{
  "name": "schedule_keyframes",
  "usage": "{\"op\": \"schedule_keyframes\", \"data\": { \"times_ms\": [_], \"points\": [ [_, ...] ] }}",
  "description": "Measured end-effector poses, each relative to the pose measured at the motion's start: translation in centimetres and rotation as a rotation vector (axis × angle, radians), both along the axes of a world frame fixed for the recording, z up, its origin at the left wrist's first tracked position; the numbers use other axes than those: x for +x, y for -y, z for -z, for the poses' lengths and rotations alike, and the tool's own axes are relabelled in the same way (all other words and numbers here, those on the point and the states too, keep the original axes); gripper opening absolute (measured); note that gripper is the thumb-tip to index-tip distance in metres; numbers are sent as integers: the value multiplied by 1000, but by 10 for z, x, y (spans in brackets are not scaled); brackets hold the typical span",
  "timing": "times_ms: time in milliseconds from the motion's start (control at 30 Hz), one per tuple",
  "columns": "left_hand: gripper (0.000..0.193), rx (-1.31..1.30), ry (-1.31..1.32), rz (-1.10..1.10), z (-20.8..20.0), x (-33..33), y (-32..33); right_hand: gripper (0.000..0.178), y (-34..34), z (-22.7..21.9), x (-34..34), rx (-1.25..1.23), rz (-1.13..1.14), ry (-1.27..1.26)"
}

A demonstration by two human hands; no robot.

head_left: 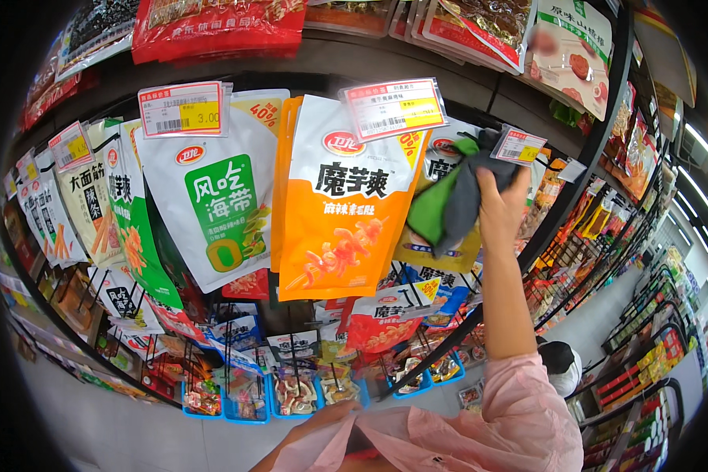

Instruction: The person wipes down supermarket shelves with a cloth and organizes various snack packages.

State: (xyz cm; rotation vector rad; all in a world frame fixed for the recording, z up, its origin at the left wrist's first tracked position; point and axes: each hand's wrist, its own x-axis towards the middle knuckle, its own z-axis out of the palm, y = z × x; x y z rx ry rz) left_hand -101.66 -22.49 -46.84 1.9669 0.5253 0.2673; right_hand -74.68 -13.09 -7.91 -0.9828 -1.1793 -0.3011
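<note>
My right hand [503,206] is raised to the hanging snack bags, its fingers closed round a dark grey and green cloth [461,203]. The folded cloth covers much of a yellow snack pouch [456,259], beside a price tag [519,147] at the fingertips. Just left hangs an orange and white snack pouch [346,236] with a price tag [397,108] over its top. My left hand [326,415] is low at the front of my pink shirt; its fingers are mostly hidden, so I cannot tell what they do.
A white and green pouch [212,197] and several narrower packs hang further left. More bags hang on hooks below, above blue bins [283,413] on the floor. A black rack post [582,173] stands right of my hand. A person in a dark cap [557,358] is beyond my right arm.
</note>
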Motion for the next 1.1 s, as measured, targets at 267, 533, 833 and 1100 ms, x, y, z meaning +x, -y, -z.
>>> {"op": "schedule_keyframes", "data": {
  "times_ms": [267,533,833,1100],
  "points": [
    [30,-23,-13,-34,-8,-7,-1,26,-58,-21,-8,213,-43,58],
    [25,239,124,-277,-65,-23,3,31,-51,53,7,71,86,25],
    [27,1156,457,-678,-290,-16,-28,47,47,65,-39,-3,-287,319],
    [56,1652,-17,-919,-371,31,-105,47,6,-13,-89,190,-395,325]
  ]
}}
